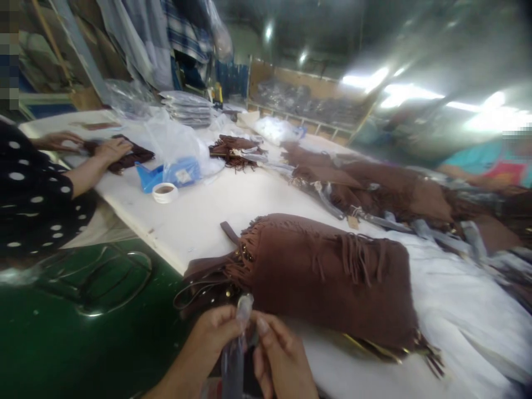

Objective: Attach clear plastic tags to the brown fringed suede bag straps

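- A thin strip of clear plastic (240, 327) stands up between the two hands at the bottom edge of the view.
- The left hand (216, 338) pinches the strip from one side, fingers closed on it.
- The right hand (278, 354) pinches it from the other side, thumb and finger tips closed on it too.
- Just past the hands lies a brown fringed bag (328, 271), flat on the white table (199, 210). Its strap (195, 288) hangs off the table edge near the left hand.
- Farther out from the right hand, more brown bags (374, 188) lie in a row.
- Far out from the left hand sit a roll of tape (165, 192) and a blue packet (174, 173) beside clear plastic bags (174, 141).
- Another person in a spotted sleeve (37, 199) presses a hand (111, 149) on a brown piece (128, 156) there.
- Down below the left hand is a green surface (83, 327).
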### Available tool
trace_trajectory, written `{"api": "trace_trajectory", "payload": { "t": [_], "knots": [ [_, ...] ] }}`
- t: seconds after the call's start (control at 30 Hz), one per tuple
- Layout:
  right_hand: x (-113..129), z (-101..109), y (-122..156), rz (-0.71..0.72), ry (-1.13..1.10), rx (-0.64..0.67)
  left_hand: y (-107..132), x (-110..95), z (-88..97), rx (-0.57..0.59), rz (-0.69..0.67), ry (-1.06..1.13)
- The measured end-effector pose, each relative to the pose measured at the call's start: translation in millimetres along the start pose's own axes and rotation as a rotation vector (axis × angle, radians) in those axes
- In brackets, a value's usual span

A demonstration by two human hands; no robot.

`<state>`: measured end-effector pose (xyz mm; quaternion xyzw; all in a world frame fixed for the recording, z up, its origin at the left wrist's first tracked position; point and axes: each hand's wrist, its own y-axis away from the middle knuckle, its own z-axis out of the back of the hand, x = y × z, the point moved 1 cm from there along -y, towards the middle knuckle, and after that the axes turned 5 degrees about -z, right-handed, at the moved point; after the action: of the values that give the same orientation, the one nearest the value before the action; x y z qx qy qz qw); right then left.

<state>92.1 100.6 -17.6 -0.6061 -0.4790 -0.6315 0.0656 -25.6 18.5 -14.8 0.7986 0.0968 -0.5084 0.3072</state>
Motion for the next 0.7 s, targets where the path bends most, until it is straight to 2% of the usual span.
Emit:
{"api": "trace_trajectory", "payload": {
  "t": [0.1,0.23,0.3,0.4,0.57,0.63,0.7],
  "knots": [
    [-7.1,22.3,20.4,0.013,0.049,-0.101,3.2,-7.3,0.0,-0.029,-0.030,-0.075],
    [-4.4,48.7,32.8,0.143,-0.103,-0.265,3.2,-11.6,-0.9,0.072,-0.025,-0.004],
    [1.8,56.6,33.5,0.181,-0.158,-0.286,2.3,-12.7,0.2,0.124,-0.022,0.057],
    [9.9,63.0,32.5,0.173,-0.196,-0.234,3.5,-17.5,2.9,0.191,0.006,0.134],
    [13.1,66.0,27.2,0.169,-0.368,-0.233,3.8,-21.5,0.3,0.323,0.184,0.299],
    [14.4,64.7,24.9,0.189,-0.440,-0.262,2.0,-17.1,-3.5,0.345,0.176,0.259],
    [16.9,62.8,24.3,0.170,-0.468,-0.281,4.3,-12.4,-6.7,0.339,0.095,0.170]
  ]
}}
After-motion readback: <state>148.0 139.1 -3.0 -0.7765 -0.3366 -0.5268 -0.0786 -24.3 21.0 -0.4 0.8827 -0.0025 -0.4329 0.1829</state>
